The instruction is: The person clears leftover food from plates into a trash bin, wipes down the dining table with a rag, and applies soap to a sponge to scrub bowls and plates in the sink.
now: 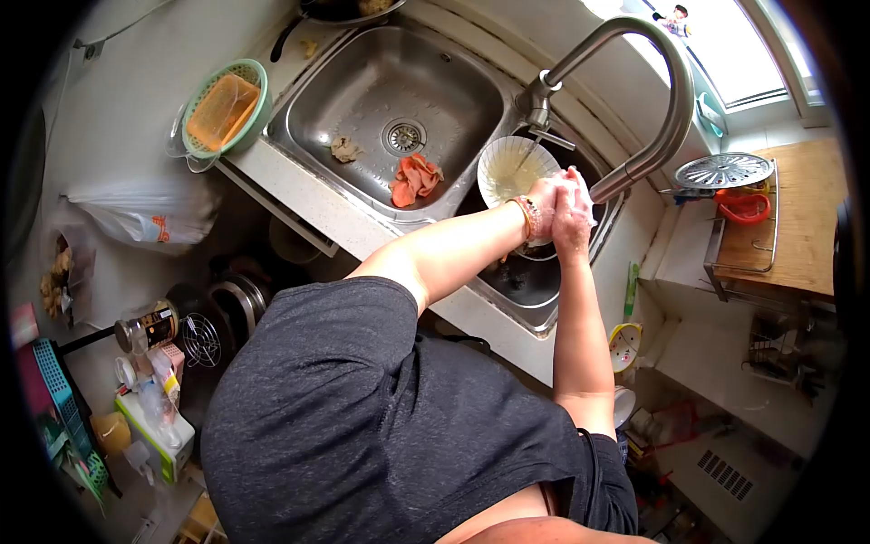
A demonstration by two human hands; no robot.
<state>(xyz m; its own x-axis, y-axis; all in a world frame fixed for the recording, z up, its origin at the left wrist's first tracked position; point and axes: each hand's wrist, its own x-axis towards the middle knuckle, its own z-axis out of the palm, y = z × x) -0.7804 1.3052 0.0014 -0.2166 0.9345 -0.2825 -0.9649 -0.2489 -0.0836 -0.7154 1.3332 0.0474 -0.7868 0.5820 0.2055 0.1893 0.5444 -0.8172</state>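
Observation:
My left hand [543, 198], with a bracelet at the wrist, and my right hand [571, 227] are pressed together over the smaller sink basin [536, 313], beside the mouth of the tap [675, 109]. Their fingers are closed around something pale and whitish-pink [584, 201], either a wet cloth or foam; I cannot make out which. Just left of the hands, a white ribbed bowl [512, 168] sits tilted in the basin with cloudy liquid in it. Other dishes below are mostly hidden by my hands.
The larger basin [326, 100] holds a crumpled orange-pink cloth [416, 179] and a beige scrap [344, 149] near the drain. A green basket [260, 113] with orange items stands left on the counter. A pan [340, 13] is behind; a wire rack [775, 218] is right.

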